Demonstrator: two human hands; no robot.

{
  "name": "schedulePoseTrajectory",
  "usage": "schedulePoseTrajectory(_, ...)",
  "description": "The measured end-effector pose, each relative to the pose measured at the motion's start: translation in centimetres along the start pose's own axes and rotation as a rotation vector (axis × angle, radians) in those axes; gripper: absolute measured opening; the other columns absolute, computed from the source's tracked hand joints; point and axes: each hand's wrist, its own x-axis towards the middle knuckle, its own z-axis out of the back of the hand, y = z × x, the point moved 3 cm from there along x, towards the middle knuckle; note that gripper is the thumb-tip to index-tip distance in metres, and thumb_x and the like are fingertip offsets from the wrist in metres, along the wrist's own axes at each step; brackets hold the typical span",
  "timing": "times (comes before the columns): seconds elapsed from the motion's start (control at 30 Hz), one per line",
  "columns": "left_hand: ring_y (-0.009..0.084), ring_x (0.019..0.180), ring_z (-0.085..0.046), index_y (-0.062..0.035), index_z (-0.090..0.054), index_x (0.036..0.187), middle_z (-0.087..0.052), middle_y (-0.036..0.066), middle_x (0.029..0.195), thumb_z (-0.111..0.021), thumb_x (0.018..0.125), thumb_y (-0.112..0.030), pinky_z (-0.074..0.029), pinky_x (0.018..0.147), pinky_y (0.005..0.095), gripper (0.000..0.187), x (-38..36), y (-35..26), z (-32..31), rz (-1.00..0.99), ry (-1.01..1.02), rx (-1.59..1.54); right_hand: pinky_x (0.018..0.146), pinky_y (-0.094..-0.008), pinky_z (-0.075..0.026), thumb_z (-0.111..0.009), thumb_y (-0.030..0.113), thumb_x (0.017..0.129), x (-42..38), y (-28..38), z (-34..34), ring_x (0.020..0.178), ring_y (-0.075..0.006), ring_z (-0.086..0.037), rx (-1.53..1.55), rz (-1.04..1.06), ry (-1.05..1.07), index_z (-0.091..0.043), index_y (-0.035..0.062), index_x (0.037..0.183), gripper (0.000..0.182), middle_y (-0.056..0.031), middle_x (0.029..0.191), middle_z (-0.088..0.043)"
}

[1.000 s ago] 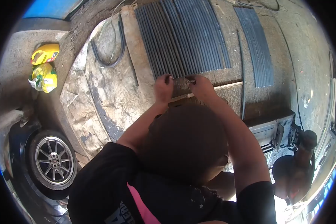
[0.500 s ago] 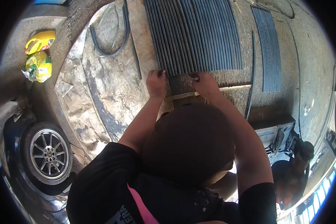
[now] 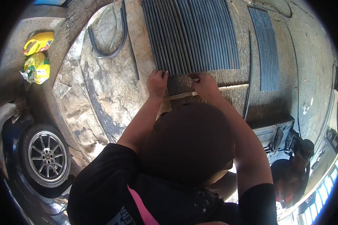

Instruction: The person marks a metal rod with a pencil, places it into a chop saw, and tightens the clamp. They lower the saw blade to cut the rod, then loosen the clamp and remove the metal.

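Note:
A wide row of dark rods (image 3: pixel 191 37) lies side by side on the worn board. At the row's near left corner is my left hand (image 3: pixel 157 83), its thumb and fingers curled at the rod ends. My right hand (image 3: pixel 205 85) is bent below the near ends, right of the left hand, thumb and forefinger close together; what lies between them is too small to name. A thin wooden strip (image 3: pixel 233 87) runs crosswise under the right hand. To the right lies a narrower bundle of rods (image 3: pixel 266 52), with one long dark strip (image 3: pixel 249 75) between the two groups.
A bent dark tube (image 3: pixel 124 37) and a straight strip (image 3: pixel 133 56) lie on the stained sheet (image 3: pixel 101 86) at left. Beyond are yellow containers (image 3: pixel 37 67) and a wheel (image 3: pixel 48 157). A metal machine (image 3: pixel 274 131) stands at lower right.
The whole view has shifted slightly, the rods and board sitting a little further left. Both hands stay near the rods' near ends, with only slight finger movement.

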Motion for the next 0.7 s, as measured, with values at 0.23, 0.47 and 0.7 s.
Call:
schedulePoseTrajectory(0.23,0.0353,0.080,-0.061,-0.0030,-0.067,0.082,-0.061,0.013,0.086,-0.065,0.084,-0.024,-0.050,0.071,0.0436,0.021,0.3,0.0,-0.5,0.042,0.050,0.058,0.085,-0.0362,-0.050,-0.064,0.019,0.084,-0.4,-0.8,-0.3,0.090,-0.0271,-0.066,-0.021,0.059,-0.047,-0.064,0.0092,0.118,0.036,-0.0125,0.108,-0.068)
schedulePoseTrajectory(0.47,0.0367,0.082,-0.060,-0.0022,-0.066,0.081,-0.061,0.015,0.088,-0.064,0.085,-0.024,-0.049,0.072,0.0447,0.022,0.3,-0.6,-0.7,0.032,0.045,0.029,0.086,-0.0358,-0.050,-0.063,0.018,0.084,-1.5,-0.1,1.3,0.091,-0.0269,-0.066,0.010,-0.012,-0.002,-0.063,0.0085,0.118,0.035,-0.0129,0.107,-0.068)
schedulePoseTrajectory(0.7,0.0376,0.083,-0.060,-0.0012,-0.066,0.081,-0.061,0.016,0.089,-0.062,0.085,-0.024,-0.049,0.074,0.0450,0.023,0.9,-1.5,-1.9,-0.014,0.091,0.087,0.090,-0.0365,-0.049,-0.063,0.019,0.085,-2.1,-1.4,1.8,0.099,-0.0289,-0.065,0.035,0.037,-0.067,-0.063,0.0071,0.117,0.035,-0.0148,0.108,-0.067)
